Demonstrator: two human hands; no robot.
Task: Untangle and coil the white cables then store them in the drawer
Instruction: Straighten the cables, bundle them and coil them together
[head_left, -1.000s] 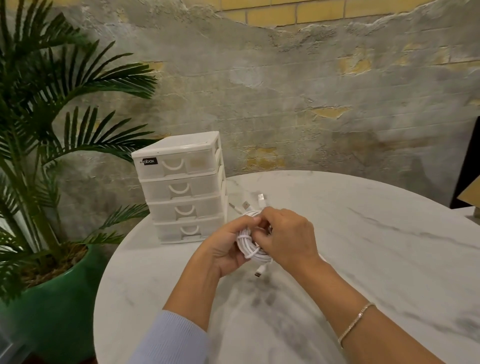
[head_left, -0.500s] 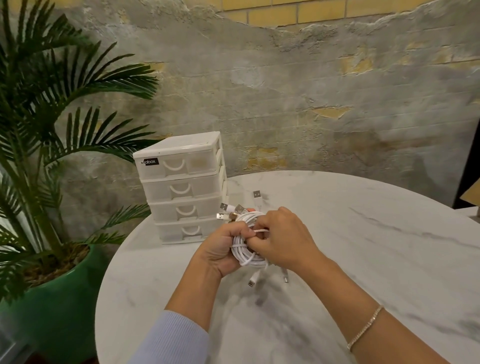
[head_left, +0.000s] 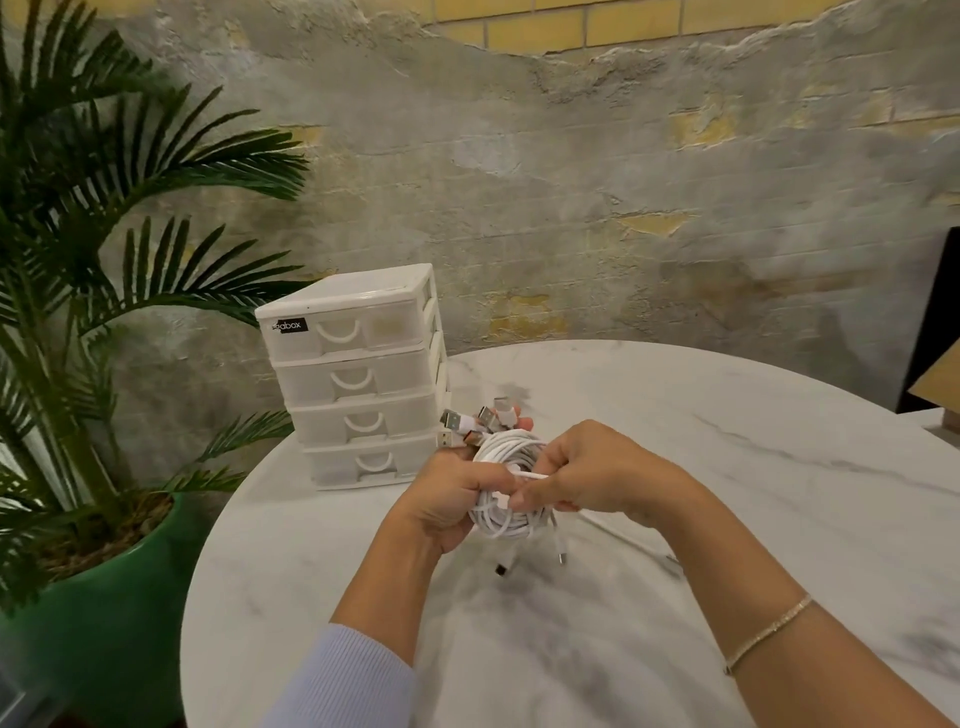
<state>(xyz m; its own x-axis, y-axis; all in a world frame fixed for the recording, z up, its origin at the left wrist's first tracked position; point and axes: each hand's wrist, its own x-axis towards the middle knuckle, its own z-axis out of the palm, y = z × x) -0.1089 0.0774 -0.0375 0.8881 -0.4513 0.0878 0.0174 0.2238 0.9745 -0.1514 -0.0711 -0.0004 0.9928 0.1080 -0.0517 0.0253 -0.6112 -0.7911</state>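
Note:
A coil of white cables (head_left: 506, 525) hangs between both hands above the marble table (head_left: 727, 467). My left hand (head_left: 452, 499) grips the coil's left side. My right hand (head_left: 597, 473) pinches one white strand drawn across the front of the coil. Several USB plugs (head_left: 480, 423) stick up behind the coil, and smaller plugs (head_left: 530, 561) dangle below it. The white four-drawer unit (head_left: 358, 379) stands at the table's back left, all drawers shut, just left of my hands.
A palm in a green pot (head_left: 98, 613) stands on the floor left of the table. A rough plastered brick wall runs behind. A dark panel and a cardboard piece (head_left: 940, 374) sit at the right edge. A loose cable end (head_left: 639, 543) trails on the table under my right wrist.
The coil has risen and turned more upright, with the USB plugs now showing above it. My right hand has pulled a strand across the coil's front.

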